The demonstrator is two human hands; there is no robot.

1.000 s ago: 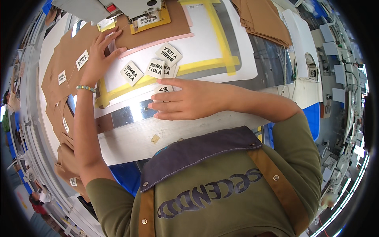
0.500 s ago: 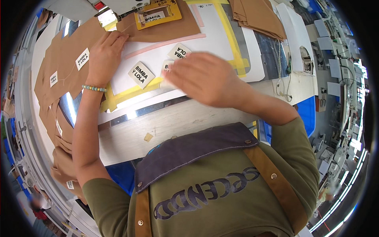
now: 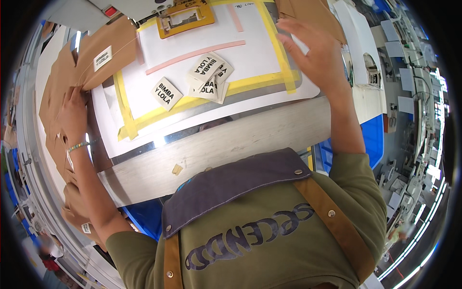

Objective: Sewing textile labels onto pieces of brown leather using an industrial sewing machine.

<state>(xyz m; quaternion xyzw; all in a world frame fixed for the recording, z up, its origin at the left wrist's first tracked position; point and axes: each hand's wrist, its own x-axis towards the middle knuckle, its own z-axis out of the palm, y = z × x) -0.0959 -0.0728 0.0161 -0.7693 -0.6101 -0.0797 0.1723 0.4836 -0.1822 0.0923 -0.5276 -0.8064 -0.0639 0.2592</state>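
Observation:
My left hand [image 3: 74, 111] grips the lower edge of a brown piece [image 3: 108, 41] bearing a white label [image 3: 102, 58], over other brown pieces along the left. My right hand [image 3: 313, 58] is open, its fingertips by the brown stack [image 3: 317, 12] at the back right. Between my hands, several square white labels [image 3: 208, 67] lie in a loose pile on a white board edged with yellow tape [image 3: 126, 120], with a single label [image 3: 166, 94] to their left. A yellow metal frame [image 3: 199, 24] sits under the machine head at the back, near pink tape strips [image 3: 192, 50].
The grey machine head [image 3: 86, 9] overhangs the back left. A pale table edge [image 3: 216, 144] runs below the board. A white box-like object [image 3: 365, 72] stands right, above a blue bin [image 3: 370, 139]. Blurred people [image 3: 50, 255] are at the lower left rim.
My left hand has drawn the brown piece leftward, out from under the yellow frame, baring white board. My right hand has lifted from the labels and moved up and right to the brown stack.

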